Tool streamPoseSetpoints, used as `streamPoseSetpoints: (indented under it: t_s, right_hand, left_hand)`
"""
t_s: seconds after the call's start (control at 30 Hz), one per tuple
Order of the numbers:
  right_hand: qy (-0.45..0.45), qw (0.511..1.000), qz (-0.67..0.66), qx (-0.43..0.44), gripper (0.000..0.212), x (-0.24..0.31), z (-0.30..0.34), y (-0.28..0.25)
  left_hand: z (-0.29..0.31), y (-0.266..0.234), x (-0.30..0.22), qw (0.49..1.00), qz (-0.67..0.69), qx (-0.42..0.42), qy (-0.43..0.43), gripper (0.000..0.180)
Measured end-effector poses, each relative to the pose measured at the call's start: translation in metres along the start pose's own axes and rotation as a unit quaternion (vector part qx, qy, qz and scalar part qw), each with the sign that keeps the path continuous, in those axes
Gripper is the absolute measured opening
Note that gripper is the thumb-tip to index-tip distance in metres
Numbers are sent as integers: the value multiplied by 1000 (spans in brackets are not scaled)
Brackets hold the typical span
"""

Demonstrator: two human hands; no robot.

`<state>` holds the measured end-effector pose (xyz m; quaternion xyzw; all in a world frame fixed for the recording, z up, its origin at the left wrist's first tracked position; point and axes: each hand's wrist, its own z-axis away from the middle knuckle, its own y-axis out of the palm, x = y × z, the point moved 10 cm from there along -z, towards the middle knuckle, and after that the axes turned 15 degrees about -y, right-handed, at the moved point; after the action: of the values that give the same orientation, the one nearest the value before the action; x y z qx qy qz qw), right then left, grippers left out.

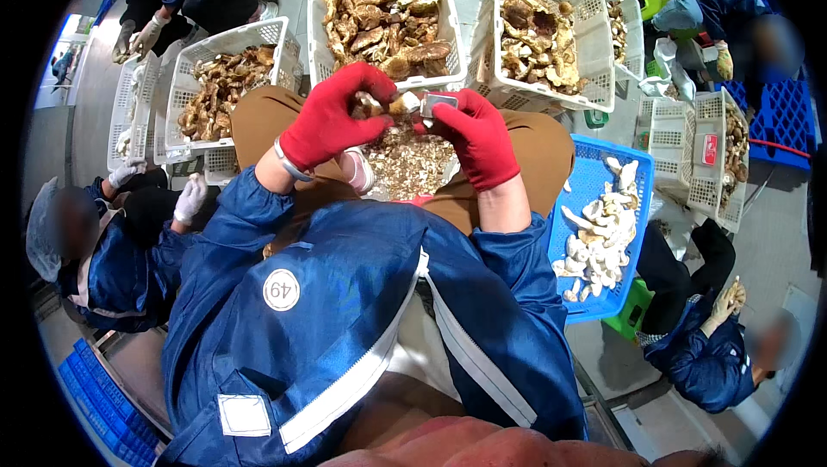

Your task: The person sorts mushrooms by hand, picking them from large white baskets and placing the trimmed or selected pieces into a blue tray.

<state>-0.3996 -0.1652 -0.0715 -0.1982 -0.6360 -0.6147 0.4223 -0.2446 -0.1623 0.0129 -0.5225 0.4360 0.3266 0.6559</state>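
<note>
My left hand (332, 118), in a red glove, is closed around a partly pale, partly brown mushroom (402, 105) in front of my lap. My right hand (476, 140), gloved in red too, grips a short, flat metal blade (438, 103) held against the mushroom's pale end. The glove hides the blade's handle. Below both hands, a heap of brown and cream trimmings (409, 165) lies between my legs. By my right thigh, a blue plastic tray (558, 295) carries white, cleaned mushrooms (603, 239).
A white crate (317, 28) of brown mushrooms stands straight ahead, with another crate (600, 45) to its right and one (280, 36) at left. Co-workers sit close by on both sides: a gloved hand (189, 198) at left, another (724, 305) at right near a green stool (633, 308).
</note>
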Motion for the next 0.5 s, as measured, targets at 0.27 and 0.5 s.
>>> streamPoseSetpoints:
  t_s: [0.27,0.5]
  right_hand:
    - [-310,889,291,169,7,60,12,57]
    - [-219,919,322,66,21,40,4,23]
  left_hand:
    - [15,49,75,763,538,216,-287,36]
    - [0,32,39,977,189,42,-92,60]
